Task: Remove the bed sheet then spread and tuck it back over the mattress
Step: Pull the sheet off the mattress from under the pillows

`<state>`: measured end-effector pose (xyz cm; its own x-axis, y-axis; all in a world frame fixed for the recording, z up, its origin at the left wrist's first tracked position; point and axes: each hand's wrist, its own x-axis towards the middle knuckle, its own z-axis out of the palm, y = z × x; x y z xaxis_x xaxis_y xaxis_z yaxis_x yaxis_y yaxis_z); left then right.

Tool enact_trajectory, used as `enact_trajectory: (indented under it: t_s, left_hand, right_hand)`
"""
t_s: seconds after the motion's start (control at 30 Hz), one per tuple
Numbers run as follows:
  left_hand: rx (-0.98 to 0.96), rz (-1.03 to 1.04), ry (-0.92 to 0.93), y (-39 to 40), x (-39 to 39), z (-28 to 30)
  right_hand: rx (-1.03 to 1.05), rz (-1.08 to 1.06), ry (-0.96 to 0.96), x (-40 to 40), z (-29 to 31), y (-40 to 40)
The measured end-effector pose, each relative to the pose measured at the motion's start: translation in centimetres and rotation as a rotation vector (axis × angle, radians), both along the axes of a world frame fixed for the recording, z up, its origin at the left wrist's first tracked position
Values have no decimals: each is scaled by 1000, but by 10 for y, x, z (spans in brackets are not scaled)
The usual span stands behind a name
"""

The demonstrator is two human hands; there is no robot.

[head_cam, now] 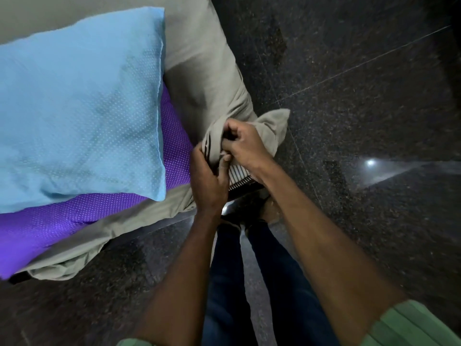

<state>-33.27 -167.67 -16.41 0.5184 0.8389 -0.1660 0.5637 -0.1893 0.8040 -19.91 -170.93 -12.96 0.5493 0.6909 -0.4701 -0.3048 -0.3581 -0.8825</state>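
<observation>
Head view, looking down past two bare forearms at a bed corner. Left hand (208,182) curled round a bunched fold of sheet (199,78), gripping it from below. Right hand (245,143) just above, touching the left, fingers curled and pinching the same gathered cloth. Both clamped on the corner, none spread. Sheet grey-beige, stretched over the bed beyond the hands and draped down the near side to the left, with a loose flap (274,126) sticking out beyond the right hand. Striped mattress (237,174) edge bared directly under the hands, between them and the legs. Blue pillow (79,103) well left of the hands, lying on a purple pillow (74,216); both resting on the sheet. Dark speckled floor (361,83) right of the hands and beneath.

Judged step: freeing or knotting this corner; cannot tell which from the bunching alone. With the mattress exposed and the rest of the sheet in place under the pillows, probably early, the corner being pulled loose for removal.

Next move, as a guess: keep both grips, draw the corner up and away from the mattress, then clear the pillows off, since their weight pins the cloth. Risk: dragging the pillows to the floor by pulling before shifting them.
</observation>
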Motion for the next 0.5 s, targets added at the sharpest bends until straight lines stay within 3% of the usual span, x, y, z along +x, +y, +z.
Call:
enact_trajectory:
  t_s: [0.07, 0.13, 0.2, 0.27, 0.37, 0.5]
  left_hand:
    - [29, -116, 198, 4, -4, -9]
    - [94, -183, 416, 4, -8, -16]
    - [90, -114, 428, 3, -6, -15]
    - [76, -66, 363, 1, -1, -13]
    - [73, -193, 365, -3, 0, -20]
    - [-5, -279, 361, -5, -13, -21]
  right_hand:
    - [-11, -144, 153, -4, -6, -11]
    - [-221, -356, 7, -1, -25, -24]
    - [-510, -496, -190, 4, -42, -36]
    - [-595, -504, -134, 5, -42, -36]
    - [-481, -370, 5, 7, -42, -16]
    - [-171, -317, 74, 16, -23, 12]
